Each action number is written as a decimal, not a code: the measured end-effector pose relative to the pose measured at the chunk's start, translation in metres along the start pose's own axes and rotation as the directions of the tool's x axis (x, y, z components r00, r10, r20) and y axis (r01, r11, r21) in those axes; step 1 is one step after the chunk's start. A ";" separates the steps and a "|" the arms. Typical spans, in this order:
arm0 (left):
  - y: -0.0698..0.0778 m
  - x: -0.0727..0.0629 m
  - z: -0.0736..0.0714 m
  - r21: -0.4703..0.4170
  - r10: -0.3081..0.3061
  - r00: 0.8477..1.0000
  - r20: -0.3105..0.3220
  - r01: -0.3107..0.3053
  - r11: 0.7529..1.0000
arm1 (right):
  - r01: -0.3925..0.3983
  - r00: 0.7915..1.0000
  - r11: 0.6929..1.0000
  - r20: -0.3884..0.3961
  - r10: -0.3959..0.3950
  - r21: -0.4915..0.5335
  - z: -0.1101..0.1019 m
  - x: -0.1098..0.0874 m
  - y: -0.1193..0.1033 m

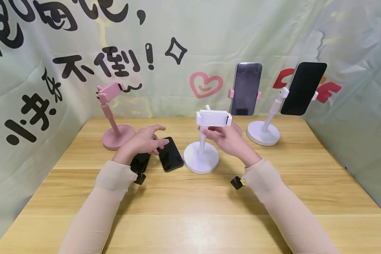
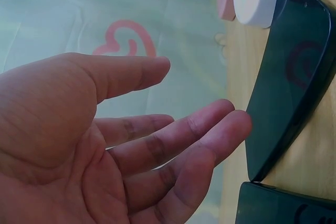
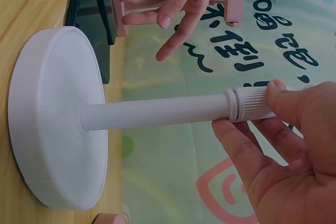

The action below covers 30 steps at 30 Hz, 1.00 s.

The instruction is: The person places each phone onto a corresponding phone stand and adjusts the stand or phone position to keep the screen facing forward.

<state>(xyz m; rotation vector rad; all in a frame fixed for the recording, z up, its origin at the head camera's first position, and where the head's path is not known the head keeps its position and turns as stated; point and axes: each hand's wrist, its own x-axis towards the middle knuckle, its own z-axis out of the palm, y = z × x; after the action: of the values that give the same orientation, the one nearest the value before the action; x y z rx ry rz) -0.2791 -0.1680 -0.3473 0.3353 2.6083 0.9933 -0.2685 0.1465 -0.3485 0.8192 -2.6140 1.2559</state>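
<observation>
A white phone stand with a round base and an unfilled clamp stands on the table before me. My right hand pinches its post, and the right wrist view shows thumb and fingers at the ribbed collar. Above two dark phones hovers my left hand, fingers spread and holding nothing. One phone lies flat left of the white stand; the other phone is partly hidden below the left hand and wrist. In the left wrist view, the fingertips appear near a phone's edge; contact is unclear.
A pink phone stand with an unfilled clamp stands at the back left. Behind the right hand, a second pink stand holds a phone. Another white stand at the back right holds a black phone. A printed cloth hangs behind the table.
</observation>
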 end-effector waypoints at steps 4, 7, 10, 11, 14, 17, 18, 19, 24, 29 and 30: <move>0.001 0.000 -0.001 -0.017 0.001 1.000 0.004 -0.001 1.000 | 0.035 0.999 0.996 -0.037 -0.038 -0.080 -0.003 -0.001 0.000; 0.001 -0.001 -0.001 -0.032 0.013 1.000 -0.003 -0.013 0.999 | 0.027 0.999 0.996 -0.031 -0.029 -0.080 -0.006 -0.002 -0.001; 0.000 -0.001 -0.002 -0.041 0.035 0.999 -0.023 -0.035 0.999 | -0.013 1.000 1.000 0.011 0.013 -0.012 -0.008 -0.003 0.000; 0.000 -0.001 -0.002 -0.042 0.042 0.999 -0.029 -0.043 0.998 | -0.028 0.999 0.999 0.028 0.027 0.024 -0.009 -0.003 0.001; 0.000 0.000 -0.002 -0.034 0.056 0.998 -0.033 -0.057 0.998 | -0.062 0.996 0.992 0.071 0.054 0.107 -0.012 -0.005 0.003; 0.000 0.000 -0.002 -0.022 0.058 0.998 -0.025 -0.059 0.998 | -0.070 0.993 0.985 0.101 0.054 0.158 -0.015 -0.006 0.005; 0.000 0.000 -0.002 -0.021 0.058 0.998 -0.022 -0.058 0.998 | -0.071 0.993 0.985 0.107 0.054 0.155 -0.016 -0.007 0.006; 0.001 0.001 -0.002 -0.021 0.058 0.998 -0.019 -0.058 0.998 | -0.071 0.992 0.986 0.112 0.054 0.150 -0.017 -0.007 0.006; 0.002 0.001 -0.001 -0.015 0.063 0.998 -0.006 -0.063 0.998 | -0.110 0.986 0.987 0.142 0.092 0.121 -0.024 -0.010 0.008; 0.001 -0.001 0.000 -0.009 0.073 0.997 -0.010 -0.073 0.997 | -0.115 0.983 0.986 0.156 0.096 0.120 -0.026 -0.009 0.007; 0.001 -0.002 0.000 -0.009 0.075 0.997 -0.013 -0.076 0.997 | -0.110 0.984 0.986 0.156 0.090 0.124 -0.026 -0.008 0.006</move>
<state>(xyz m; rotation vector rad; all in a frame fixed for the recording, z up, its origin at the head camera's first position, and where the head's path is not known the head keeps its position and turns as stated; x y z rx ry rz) -0.2773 -0.1680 -0.3459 0.4296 2.6186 1.0350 -0.2676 0.1725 -0.3390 0.8431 -2.7445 1.4620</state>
